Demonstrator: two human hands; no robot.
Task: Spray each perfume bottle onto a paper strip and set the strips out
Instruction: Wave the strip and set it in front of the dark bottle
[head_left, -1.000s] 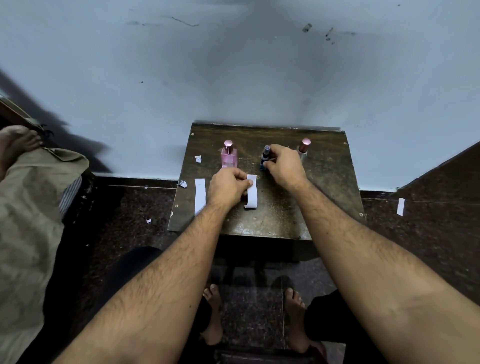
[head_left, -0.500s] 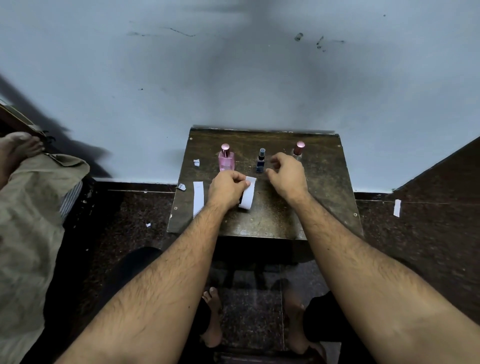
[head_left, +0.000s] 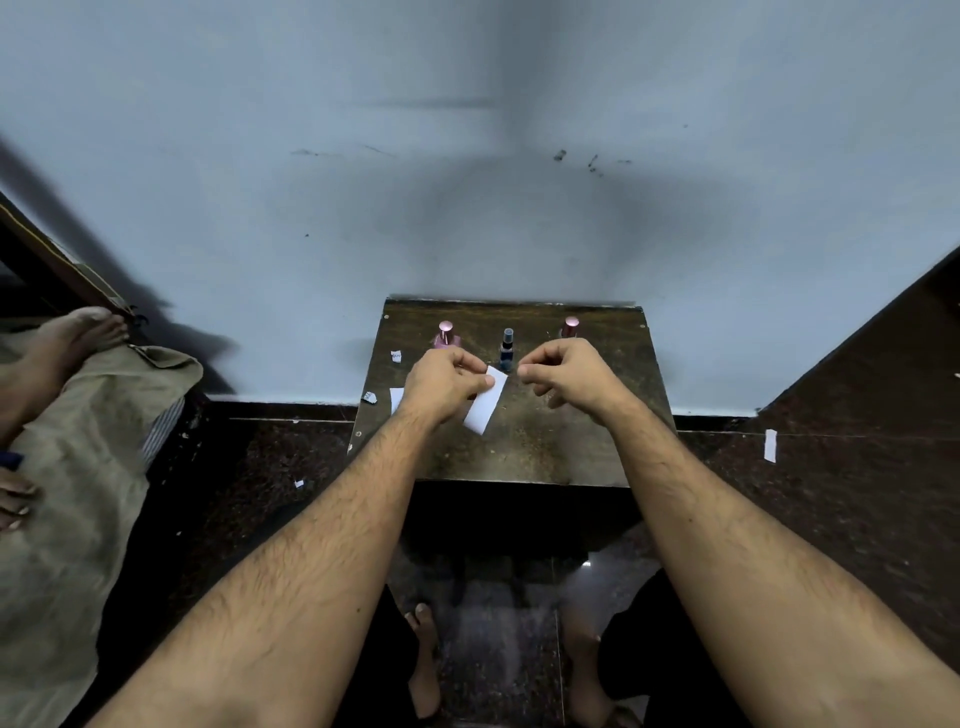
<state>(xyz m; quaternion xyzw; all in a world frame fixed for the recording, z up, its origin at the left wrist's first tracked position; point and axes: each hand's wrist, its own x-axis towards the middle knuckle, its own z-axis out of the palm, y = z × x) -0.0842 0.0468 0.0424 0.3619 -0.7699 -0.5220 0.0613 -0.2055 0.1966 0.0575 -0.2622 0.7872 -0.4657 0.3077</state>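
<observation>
Withdrawn from the dark-blue spray bottle (head_left: 506, 351), the right hand (head_left: 566, 374) is curled empty; the flimsy white paper strip (head_left: 485, 410) is pinched at its top by the left hand (head_left: 441, 384) above the brown desk (head_left: 545, 452).

The wall (head_left: 311, 208) is pale blue-grey, with a few black scuff marks (head_left: 592, 162) towards 1 o'clock. The table (head_left: 545, 452) is dark brown, mottled with worn yellow-green patches. At its 11 o'clock the pink bottle (head_left: 445, 336) has pink glass and a shiny rose cap. At 12 o'clock the blue bottle (head_left: 506, 352) is deep navy with a dark top. At 1 o'clock the third bottle (head_left: 571, 327) shows a dull red-pink cap. The paper strip (head_left: 485, 404) is plain white, as are the second strip (head_left: 396, 399) at 9 o'clock from it and the floor strip (head_left: 770, 445) at 3 o'clock. The floor (head_left: 841, 509) is dark brown speckled stone. At 9 o'clock lies a khaki cloth (head_left: 78, 467) with a grey-and-white striped edge (head_left: 163, 427).
</observation>
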